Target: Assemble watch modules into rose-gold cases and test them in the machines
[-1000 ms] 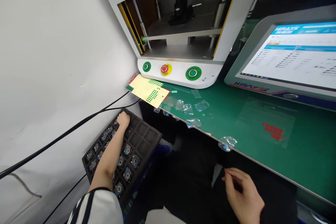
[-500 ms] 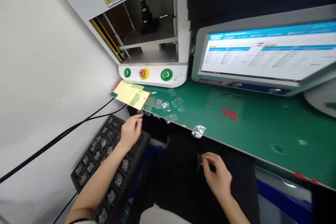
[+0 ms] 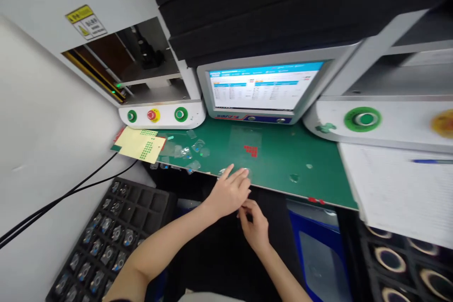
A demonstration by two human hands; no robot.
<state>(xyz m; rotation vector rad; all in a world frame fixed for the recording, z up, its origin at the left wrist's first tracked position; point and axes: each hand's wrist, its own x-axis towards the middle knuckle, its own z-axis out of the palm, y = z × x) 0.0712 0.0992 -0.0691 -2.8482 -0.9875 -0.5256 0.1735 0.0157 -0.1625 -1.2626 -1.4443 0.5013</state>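
Note:
My left hand (image 3: 230, 192) reaches across to the front edge of the green work surface (image 3: 276, 165). Its fingers are stretched out over a crumpled piece of clear film (image 3: 222, 171) lying at that edge. Just below and to the right, my right hand (image 3: 255, 226) is closed in a pinch, its fingertips close against the left hand. What the right fingers grip is small and dark and mostly hidden. Several more clear film scraps (image 3: 194, 166), some with blue dots, lie along the edge further left.
A black compartment tray (image 3: 106, 226) with several small lens-like parts stands lower left. Yellow sticker sheets (image 3: 141, 146) lie below the machine's button panel (image 3: 163, 115). A monitor (image 3: 262, 89) stands behind. At right are papers (image 3: 396, 188), a pen (image 3: 432, 161) and a tray of rings (image 3: 389, 259).
My left hand has moved right, from beside the black tray to the film at the table edge, close to my right hand. The view has swung to the right.

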